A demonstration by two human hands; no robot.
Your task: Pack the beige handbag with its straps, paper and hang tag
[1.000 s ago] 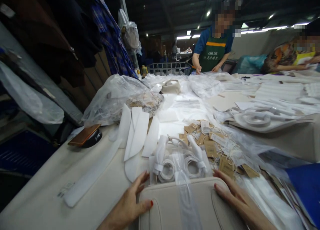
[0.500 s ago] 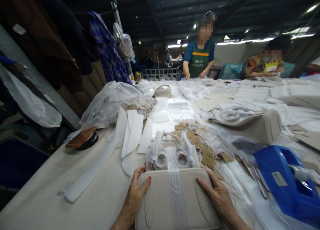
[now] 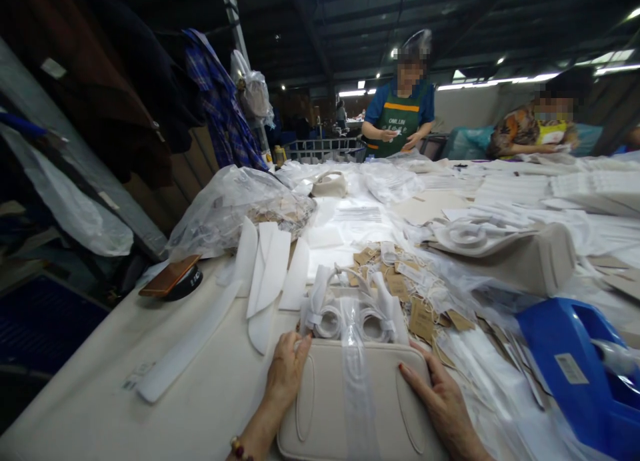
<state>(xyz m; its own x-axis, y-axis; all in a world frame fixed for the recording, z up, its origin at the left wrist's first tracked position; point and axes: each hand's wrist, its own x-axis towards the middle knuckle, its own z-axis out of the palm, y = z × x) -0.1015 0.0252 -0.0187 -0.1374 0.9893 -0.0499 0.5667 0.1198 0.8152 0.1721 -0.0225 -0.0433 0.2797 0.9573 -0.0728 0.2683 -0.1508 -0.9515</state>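
Note:
A beige handbag (image 3: pixel 380 401) lies on the table close to me, with a strip of clear plastic (image 3: pixel 356 381) running down its middle. At its far edge the handle (image 3: pixel 345 274) and strap rings (image 3: pixel 327 321) are wrapped in white padding. My left hand (image 3: pixel 286 371) grips the bag's upper left corner, thumb on the face. My right hand (image 3: pixel 436 387) holds the upper right side, thumb on the front and fingers round the edge. The undersides of both grips are hidden by the bag.
White foam strips (image 3: pixel 267 267) lie left of the bag, near a phone (image 3: pixel 173 274) on a black roll. Brown paper tags (image 3: pixel 420 317) and a blue tape dispenser (image 3: pixel 580 367) are on the right. A second bag (image 3: pixel 535 257) lies beyond. A co-worker (image 3: pixel 400 107) stands across the table.
My left hand has moved up along the bag's left corner, and its bracelet now shows. The view has shifted slightly left. The co-worker opposite has raised their hands from the table.

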